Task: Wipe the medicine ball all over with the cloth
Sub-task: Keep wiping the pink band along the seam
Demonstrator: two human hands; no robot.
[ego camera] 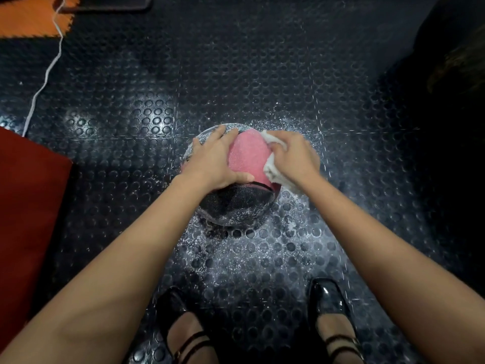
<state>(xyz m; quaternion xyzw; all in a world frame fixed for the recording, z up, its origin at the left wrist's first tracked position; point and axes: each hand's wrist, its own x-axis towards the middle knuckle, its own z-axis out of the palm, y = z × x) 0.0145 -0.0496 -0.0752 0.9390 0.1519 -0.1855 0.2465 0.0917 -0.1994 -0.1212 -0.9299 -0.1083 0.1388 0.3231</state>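
Note:
The medicine ball (246, 158), pink on top and black below, sits on the dark studded floor in the middle of the view. White powder dusts its lower black part. My left hand (212, 158) lies flat on the ball's left side, fingers spread and thumb across the front. My right hand (291, 156) grips a bunched white cloth (271, 168) and presses it against the ball's right side. The ball's right and far sides are hidden behind my hands.
White powder is scattered on the black rubber floor (262, 258) around and in front of the ball. My two black shoes (328, 306) stand just below it. A red mat (29, 206) lies at the left, an orange mat (29, 19) and a white cord (46, 74) at top left.

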